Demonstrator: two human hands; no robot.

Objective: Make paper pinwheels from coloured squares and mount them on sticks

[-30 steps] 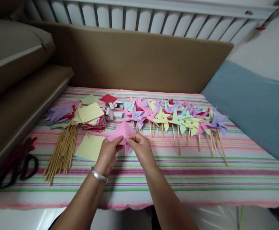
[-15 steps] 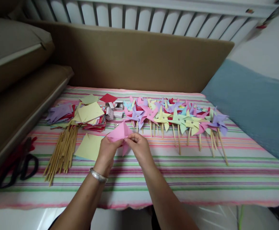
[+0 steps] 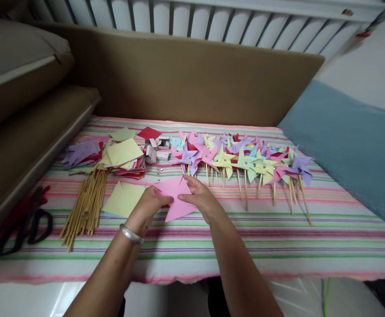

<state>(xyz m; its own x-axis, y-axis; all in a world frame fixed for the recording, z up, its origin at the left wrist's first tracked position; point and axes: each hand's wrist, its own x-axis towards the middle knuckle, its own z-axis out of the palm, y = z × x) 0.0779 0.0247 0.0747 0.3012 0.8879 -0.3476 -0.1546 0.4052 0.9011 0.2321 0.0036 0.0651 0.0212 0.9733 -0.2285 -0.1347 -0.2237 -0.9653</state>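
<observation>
A pink paper square (image 3: pixel 175 189) with slits cut in from its corners is held above the striped cloth, its face turned up toward me. My left hand (image 3: pixel 150 202) pinches its left side, thumb on top. My right hand (image 3: pixel 199 196) grips the right side the same way, with the thumb across the face and fingers behind. Just beyond the paper lie small metal fasteners (image 3: pixel 160 170). A yellow paper square (image 3: pixel 124 199) rests on the cloth left of my left hand, with a blue edge showing under it.
Finished pinwheels (image 3: pixel 245 163) on sticks lie in rows at right. At left are a bundle of wooden sticks (image 3: pixel 86 209), stacked coloured papers (image 3: pixel 124 154), purple cut papers (image 3: pixel 82 153) and black-handled scissors (image 3: pixel 39 226). Small white boxes (image 3: pixel 151 154) stand behind. A brown board (image 3: pixel 186 79) closes the back.
The pink paper's folded-in corner has opened out, so the sheet now lies flatter between my hands. My right hand has moved slightly right and turned.
</observation>
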